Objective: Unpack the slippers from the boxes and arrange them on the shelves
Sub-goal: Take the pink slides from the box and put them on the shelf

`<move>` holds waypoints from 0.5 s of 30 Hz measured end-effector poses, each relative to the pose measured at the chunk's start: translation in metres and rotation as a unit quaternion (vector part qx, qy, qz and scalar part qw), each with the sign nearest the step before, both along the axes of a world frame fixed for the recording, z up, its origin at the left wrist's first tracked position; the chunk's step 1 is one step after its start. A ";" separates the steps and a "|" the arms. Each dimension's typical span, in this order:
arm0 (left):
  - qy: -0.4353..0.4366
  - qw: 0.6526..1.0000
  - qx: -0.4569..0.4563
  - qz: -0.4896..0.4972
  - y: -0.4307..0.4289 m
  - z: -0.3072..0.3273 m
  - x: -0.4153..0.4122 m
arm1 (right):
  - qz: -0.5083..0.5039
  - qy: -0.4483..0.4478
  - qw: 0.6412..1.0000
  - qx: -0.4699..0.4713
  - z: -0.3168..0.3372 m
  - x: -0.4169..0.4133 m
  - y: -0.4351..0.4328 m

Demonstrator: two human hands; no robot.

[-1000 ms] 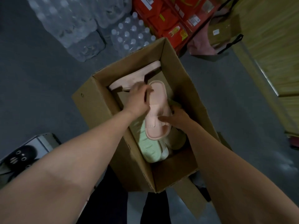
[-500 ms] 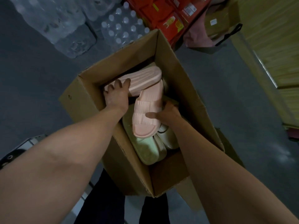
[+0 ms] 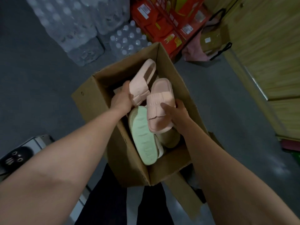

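Below me on the grey floor (image 3: 32, 88) stands an open box (image 3: 100, 101), tilted a little in my view, with both my bare arms reaching into it. Beyond it lie wrapped water packs (image 3: 68, 26), and red cartons (image 3: 165, 21) are stacked just to their right. A wooden wall (image 3: 267, 46) runs down the right side.

Inside the box, a green slipper (image 3: 142, 137) lies sole up along the near left wall. Beside it sits a beige shape (image 3: 170, 138), probably another slipper, though the shade hides most of it.

Two pink slippers are above these, side by side and touching. My left hand (image 3: 121, 99) grips the left slipper (image 3: 142, 82) at its strap end, fingers wrapped under it and mostly out of sight, its other end pointing toward the far corner. My right hand (image 3: 177, 114) holds the right slipper (image 3: 159, 111), thumb pressed across the ridged strap, fingers curled round its right edge.

At the far left edge, outside the box, rests a black slipper (image 3: 14, 157).
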State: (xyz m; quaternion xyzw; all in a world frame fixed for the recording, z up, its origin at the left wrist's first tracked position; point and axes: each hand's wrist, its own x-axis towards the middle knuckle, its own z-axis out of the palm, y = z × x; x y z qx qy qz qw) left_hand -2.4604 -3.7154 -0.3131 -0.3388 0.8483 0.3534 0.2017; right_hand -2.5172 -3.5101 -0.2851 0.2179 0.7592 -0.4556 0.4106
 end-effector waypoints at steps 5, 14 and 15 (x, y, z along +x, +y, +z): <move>0.068 0.990 0.066 0.104 0.005 0.054 0.023 | -0.060 0.037 0.996 -0.063 0.041 0.006 0.020; 0.136 0.884 0.311 0.322 0.068 0.123 0.090 | -0.060 0.046 0.991 -0.109 0.106 0.013 0.048; 0.146 0.866 0.336 0.339 0.074 0.132 0.097 | -0.061 0.047 0.991 -0.110 0.112 0.013 0.051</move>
